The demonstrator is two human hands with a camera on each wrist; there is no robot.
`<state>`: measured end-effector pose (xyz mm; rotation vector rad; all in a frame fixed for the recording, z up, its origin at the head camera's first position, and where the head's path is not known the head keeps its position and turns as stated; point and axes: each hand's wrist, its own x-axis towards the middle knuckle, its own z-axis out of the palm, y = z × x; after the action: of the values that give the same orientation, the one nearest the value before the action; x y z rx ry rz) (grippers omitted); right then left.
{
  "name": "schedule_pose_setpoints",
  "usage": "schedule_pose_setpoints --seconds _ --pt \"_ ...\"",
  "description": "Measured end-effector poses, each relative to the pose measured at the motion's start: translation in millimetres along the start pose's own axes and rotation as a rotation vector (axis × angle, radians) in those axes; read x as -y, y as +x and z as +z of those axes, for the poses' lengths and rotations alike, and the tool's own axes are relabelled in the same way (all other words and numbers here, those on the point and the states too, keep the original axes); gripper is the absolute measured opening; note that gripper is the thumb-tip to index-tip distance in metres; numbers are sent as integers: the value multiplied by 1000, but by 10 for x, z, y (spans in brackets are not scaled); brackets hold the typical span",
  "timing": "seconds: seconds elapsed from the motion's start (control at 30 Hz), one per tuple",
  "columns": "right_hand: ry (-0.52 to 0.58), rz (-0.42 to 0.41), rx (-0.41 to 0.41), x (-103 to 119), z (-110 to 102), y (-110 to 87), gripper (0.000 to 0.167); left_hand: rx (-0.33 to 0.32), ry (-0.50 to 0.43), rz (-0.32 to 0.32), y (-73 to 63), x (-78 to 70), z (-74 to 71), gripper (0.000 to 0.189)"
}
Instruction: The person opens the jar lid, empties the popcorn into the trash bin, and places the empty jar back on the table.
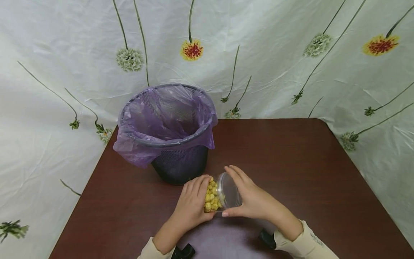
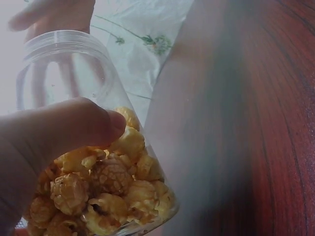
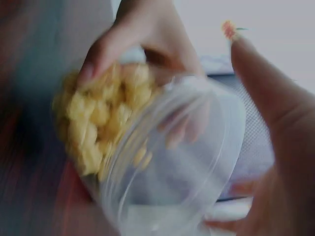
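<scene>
Left hand [image 1: 191, 198]: grips a clear jar [image 1: 231, 190] by the filled end, with thumb laid across the wall. Right hand [image 1: 252, 199]: spreads wide about the ridged, clear end; contact between fingertips and plastic impossible to tell. Between both hands: same jar, tilted, ridged end toward the right hand, with yellow popcorn [image 1: 211, 201] massed at the left-hand end. Separate lid or plain mouth at the ridged end: not to be told from these views. Done, by judgement: firm hold in the left hand, right hand in position at the other end. Outstanding, by judgement: any opening or emptying, with popcorn visible inside the jar. Behind the wrists: cream sleeves [image 1: 305, 241] and black fittings [image 1: 187, 250]. Just beyond the left fingers: dark mesh bin [image 1: 181, 167], upright, lined with a purple bag [image 1: 137, 151] folded over the rim. Under the hands and outward to the right: reddish-brown table [image 1: 275, 154], rounded at the far right corner, with pale glare nearest the wrists. Farthest from the hands: whitish cloth [image 1: 265, 25], creased, printed with long-stemmed flowers in yellow-red and pale green.
</scene>
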<state>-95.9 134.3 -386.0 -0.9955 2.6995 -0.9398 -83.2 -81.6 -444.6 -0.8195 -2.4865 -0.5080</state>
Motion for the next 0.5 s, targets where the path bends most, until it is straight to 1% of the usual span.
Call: schedule_pose_setpoints --seconds 0.03,0.1,0.17,0.23,0.3,0.4,0.5 --pt "12 64 -4 21 9 0 107 -1 -2 0 4 0 0 103" --pt "25 156 -10 57 31 -1 104 0 -7 0 9 -3 0 103" --pt "24 182 -15 68 50 5 101 -1 -4 3 10 -5 4 103" --pt "-1 141 -20 56 55 10 100 0 1 5 8 -6 8 104" --pt "-45 69 -32 25 56 15 98 2 2 7 4 -4 11 105" --pt "-94 -62 -46 -21 39 22 96 4 -1 5 -1 -1 10 106" --pt "-119 -189 -52 -54 15 28 94 8 -13 1 0 -1 3 105"
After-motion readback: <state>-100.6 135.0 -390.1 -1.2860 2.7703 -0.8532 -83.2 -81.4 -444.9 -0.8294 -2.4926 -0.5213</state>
